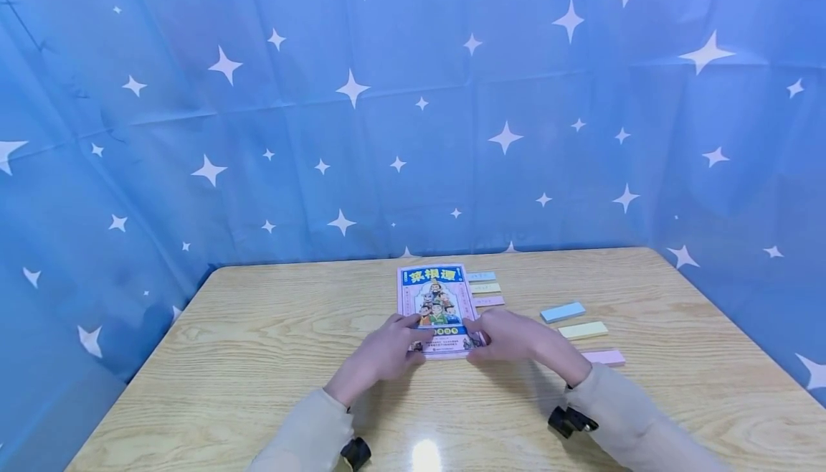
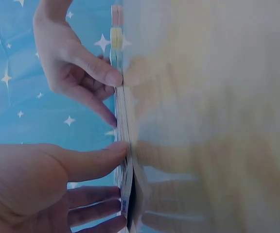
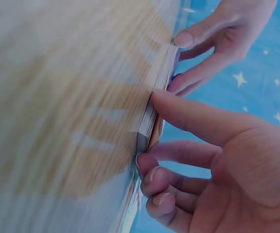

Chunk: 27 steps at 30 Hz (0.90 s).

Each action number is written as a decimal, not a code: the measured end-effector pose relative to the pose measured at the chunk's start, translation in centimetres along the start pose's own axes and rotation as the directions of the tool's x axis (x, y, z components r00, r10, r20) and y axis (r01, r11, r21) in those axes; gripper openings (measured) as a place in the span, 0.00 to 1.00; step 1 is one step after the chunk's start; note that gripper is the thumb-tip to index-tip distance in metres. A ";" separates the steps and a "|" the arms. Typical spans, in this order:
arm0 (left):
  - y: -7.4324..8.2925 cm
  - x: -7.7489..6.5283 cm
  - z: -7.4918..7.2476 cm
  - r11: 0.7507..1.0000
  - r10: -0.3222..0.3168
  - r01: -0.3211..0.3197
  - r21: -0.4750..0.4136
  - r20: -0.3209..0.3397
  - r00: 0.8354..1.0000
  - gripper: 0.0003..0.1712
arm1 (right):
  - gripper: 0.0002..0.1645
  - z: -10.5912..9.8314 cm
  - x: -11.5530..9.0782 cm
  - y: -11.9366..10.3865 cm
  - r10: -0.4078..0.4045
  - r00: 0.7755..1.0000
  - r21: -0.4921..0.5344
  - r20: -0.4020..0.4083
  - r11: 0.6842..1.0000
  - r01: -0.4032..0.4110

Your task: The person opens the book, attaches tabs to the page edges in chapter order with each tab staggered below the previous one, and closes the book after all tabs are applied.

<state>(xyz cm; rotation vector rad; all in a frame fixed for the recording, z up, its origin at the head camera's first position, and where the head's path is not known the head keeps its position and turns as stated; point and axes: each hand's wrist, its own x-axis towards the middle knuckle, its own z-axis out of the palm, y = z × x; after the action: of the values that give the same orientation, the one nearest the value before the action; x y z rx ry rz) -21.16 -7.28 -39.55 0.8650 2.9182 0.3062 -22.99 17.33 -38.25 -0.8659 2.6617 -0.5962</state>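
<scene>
A pink and blue illustrated book [image 1: 413, 298] lies closed on the wooden table. Blue, yellow and pink sticky notes [image 1: 485, 288] with handwriting stick out from its right side. My left hand [image 1: 386, 348] holds the book's lower left corner, thumb at the near edge and fingers over the cover and side. At the lower right corner my right hand [image 1: 510, 334] grips it, the thumb against the page edges [image 3: 152, 119] and the other fingers curled by the side. In the left wrist view, the page block [image 2: 124, 116] shows a small gap near my left fingers.
Right of the book lie a blue sticky-note pad [image 1: 563, 312], a yellow one [image 1: 584, 330] and a pink one [image 1: 604, 358], partly behind my right forearm. A blue curtain with white stars [image 1: 413, 135] hangs behind the table [image 1: 271, 336].
</scene>
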 end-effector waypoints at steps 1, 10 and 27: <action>-0.2 0.1 -0.1 1.000 -0.002 0.002 -0.008 0.004 1.000 0.23 | 0.37 0.0 0.2 0.0 0.001 1.000 0.001 0.003 1.000 -0.001; -1.1 0.9 -0.5 0.999 -0.016 0.018 -0.050 0.038 0.999 0.25 | 0.38 -0.4 0.8 0.3 -0.022 1.000 -0.003 0.011 1.000 0.022; -1.7 0.0 -1.2 0.998 0.018 -0.031 -0.063 -0.185 0.983 0.25 | 0.25 -1.4 -0.9 0.1 -0.073 0.963 -0.090 -0.258 0.995 0.051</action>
<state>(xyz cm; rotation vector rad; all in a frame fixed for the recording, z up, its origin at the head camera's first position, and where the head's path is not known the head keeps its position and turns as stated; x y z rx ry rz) -22.22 -8.87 -38.74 0.9094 3.0469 0.5081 -22.92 18.38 -36.94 -0.9566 2.9231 -0.6602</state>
